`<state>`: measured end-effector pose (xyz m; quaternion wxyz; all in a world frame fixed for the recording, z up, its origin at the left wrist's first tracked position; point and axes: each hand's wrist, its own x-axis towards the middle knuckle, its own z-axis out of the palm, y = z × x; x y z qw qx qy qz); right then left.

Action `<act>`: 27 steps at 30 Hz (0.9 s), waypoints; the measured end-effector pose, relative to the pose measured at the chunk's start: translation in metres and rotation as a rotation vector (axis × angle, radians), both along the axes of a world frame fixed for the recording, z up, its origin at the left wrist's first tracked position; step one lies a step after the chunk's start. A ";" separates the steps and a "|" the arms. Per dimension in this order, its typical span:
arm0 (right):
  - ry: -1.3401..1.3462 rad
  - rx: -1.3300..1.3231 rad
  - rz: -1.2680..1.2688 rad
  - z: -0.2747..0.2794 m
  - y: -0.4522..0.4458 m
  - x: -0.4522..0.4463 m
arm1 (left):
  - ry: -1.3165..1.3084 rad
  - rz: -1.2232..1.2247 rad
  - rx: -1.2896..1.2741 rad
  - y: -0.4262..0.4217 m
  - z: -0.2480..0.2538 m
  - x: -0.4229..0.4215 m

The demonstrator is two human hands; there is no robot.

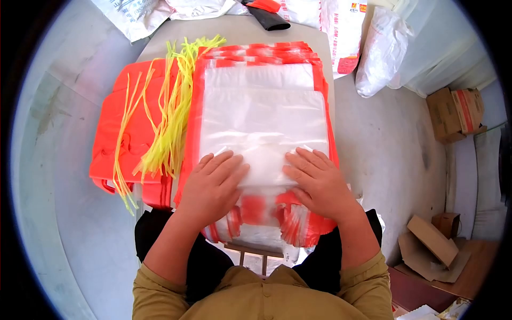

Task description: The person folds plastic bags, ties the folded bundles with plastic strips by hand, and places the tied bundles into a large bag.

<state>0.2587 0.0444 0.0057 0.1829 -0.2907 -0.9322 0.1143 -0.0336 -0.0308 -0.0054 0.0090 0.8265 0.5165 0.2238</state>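
Observation:
A clear plastic bag (261, 117) lies flat on a stack of red-and-white plastic bags (253, 208) in front of me. My left hand (216, 181) rests palm down on the lower left of the clear bag, its fingers stretched out. On the lower right, my right hand (314, 178) lies flat in the same way, fingers spread. Neither hand grips anything. Left of the stack are yellow ties (173, 117), draped over folded red bags (130, 106).
The stack sits on a pale table (224, 29). White printed sacks (341, 32) and a black-and-red item (269, 18) lie beyond it. A white plastic bundle (381, 50) is at back right. Cardboard boxes (453, 114) and an opened carton (426, 250) stand on the right.

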 end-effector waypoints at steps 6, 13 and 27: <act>-0.066 -0.043 -0.013 0.001 0.004 -0.001 | -0.034 0.040 -0.081 0.000 -0.004 -0.007; -0.026 -0.118 -0.023 -0.002 0.010 -0.001 | -0.063 0.077 -0.106 0.003 -0.003 -0.017; 0.043 -0.169 -0.277 0.004 0.019 -0.012 | -0.238 0.343 -0.150 0.006 0.007 -0.011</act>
